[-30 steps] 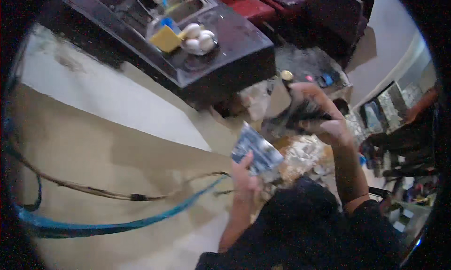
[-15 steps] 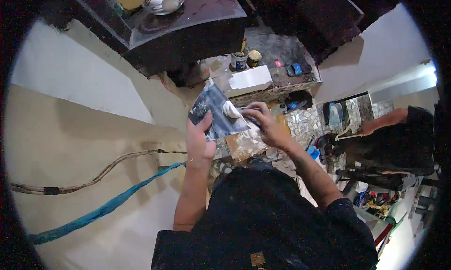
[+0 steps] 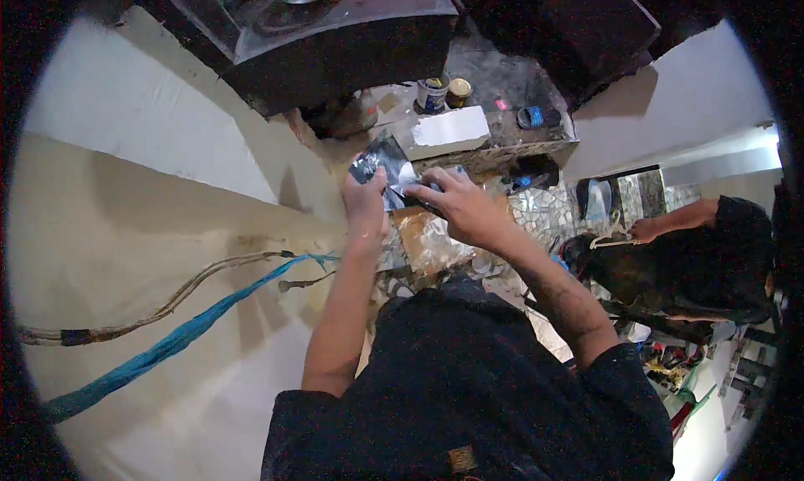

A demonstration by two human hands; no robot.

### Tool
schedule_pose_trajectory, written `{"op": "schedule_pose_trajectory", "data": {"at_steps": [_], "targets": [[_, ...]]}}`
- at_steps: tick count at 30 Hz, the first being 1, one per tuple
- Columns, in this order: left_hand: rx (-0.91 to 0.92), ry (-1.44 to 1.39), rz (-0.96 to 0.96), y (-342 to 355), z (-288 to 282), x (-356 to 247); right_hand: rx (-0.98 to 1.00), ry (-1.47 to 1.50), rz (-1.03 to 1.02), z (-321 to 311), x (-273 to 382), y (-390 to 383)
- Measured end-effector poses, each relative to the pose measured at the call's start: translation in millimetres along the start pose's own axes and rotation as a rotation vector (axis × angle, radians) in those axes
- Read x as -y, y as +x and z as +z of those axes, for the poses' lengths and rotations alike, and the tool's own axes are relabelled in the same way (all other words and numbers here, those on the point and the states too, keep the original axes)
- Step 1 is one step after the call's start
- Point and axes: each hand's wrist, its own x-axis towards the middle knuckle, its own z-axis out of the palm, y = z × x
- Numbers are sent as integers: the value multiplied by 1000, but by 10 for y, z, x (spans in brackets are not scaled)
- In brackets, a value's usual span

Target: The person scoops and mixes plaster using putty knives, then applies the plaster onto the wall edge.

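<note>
My left hand (image 3: 365,203) grips a dark, flat, shiny plate (image 3: 387,152) by its near edge, the thumb lying over its face. White paste (image 3: 408,174) sits on the plate's right side, with thinner white smears around the thumb. My right hand (image 3: 462,206) is closed at the plate's right edge, its fingers curled round a thin dark flat tool like a scraper (image 3: 425,201). Most of that tool is hidden by the fingers. Both hands are held out in front of my chest, above the floor.
Ahead, a ledge carries a white block (image 3: 450,128), a paint can (image 3: 432,94), a smaller tin (image 3: 459,92) and a sandal (image 3: 536,118). Cables and a twisted blue cloth (image 3: 180,347) run along the left wall. At right, another person (image 3: 695,251) holds a pale hanger (image 3: 614,236).
The plate has tilted and looks narrower. My right hand has moved left, onto the plate's edge beside the paste. The view has shifted slightly.
</note>
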Motion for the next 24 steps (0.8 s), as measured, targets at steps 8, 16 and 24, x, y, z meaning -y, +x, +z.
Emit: {"op": "schedule_pose_trajectory", "data": {"at_steps": [8, 16, 24], "targets": [[-97, -167, -265, 254, -382, 348, 663, 735, -112, -393, -202, 398], [12, -383, -379, -63, -697, 522, -261, 1537, -208, -1544, 782, 1633], [86, -318, -445, -12, -747, 475, -635, 1034, -187, -1769, 906, 2924]]}}
